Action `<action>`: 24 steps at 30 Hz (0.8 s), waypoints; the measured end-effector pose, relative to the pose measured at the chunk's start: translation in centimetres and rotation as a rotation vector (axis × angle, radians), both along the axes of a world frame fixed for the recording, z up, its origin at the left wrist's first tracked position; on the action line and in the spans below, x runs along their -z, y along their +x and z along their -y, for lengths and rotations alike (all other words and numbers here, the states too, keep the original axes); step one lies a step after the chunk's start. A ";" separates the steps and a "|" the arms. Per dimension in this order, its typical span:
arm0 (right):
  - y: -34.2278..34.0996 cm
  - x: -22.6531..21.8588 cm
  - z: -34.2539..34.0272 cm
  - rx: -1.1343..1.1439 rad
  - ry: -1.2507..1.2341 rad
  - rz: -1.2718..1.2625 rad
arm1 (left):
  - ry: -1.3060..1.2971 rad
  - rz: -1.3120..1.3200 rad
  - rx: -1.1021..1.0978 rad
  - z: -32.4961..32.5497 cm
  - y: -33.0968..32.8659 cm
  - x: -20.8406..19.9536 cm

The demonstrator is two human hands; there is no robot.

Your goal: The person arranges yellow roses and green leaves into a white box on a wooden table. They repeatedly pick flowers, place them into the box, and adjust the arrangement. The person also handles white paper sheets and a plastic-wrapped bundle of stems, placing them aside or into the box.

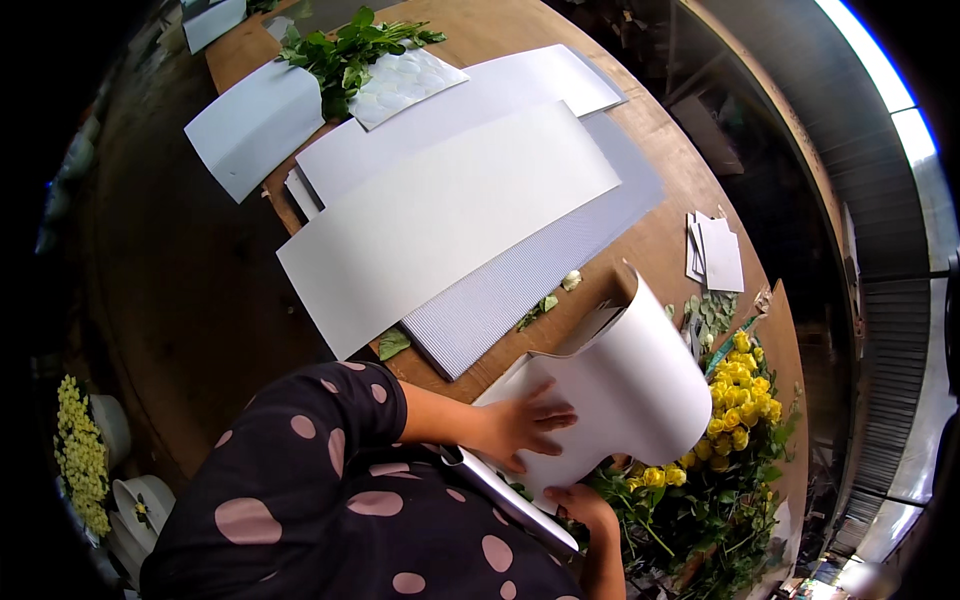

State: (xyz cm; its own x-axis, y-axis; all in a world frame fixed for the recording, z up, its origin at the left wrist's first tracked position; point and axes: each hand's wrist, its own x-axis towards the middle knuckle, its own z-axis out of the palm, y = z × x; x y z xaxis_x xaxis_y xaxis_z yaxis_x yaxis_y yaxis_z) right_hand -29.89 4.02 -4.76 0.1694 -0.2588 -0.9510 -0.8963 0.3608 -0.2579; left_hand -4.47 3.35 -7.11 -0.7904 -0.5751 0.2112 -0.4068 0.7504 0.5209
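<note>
Beside the curled white sheet (630, 375), yellow roses (738, 402) crowd the wooden table (495, 28).

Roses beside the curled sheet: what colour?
The roses are yellow, showing in the head view.

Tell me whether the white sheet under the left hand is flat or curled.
Curled: the white sheet bends round beyond the left hand.
</note>
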 end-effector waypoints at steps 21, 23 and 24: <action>-10.3 -9.2 5.4 0.091 -1.394 -0.529 | 0.053 0.200 -0.116 0.5 -0.7 -2.6; -15.9 -5.3 5.0 -0.231 -1.471 -0.811 | 0.031 0.203 -0.074 1.0 -1.8 -2.8; -17.5 -3.6 5.1 -0.338 -1.466 -0.753 | 0.019 0.210 -0.057 1.1 -2.0 -2.7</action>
State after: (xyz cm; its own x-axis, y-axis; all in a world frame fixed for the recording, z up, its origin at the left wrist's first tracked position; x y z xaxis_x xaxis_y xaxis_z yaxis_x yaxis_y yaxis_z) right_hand -47.35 -1.03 -1.13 0.0497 -0.9869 0.1535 -0.9494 0.0010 0.3141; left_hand -6.44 2.24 -4.45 -0.7820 -0.6224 0.0340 -0.5493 0.7140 0.4342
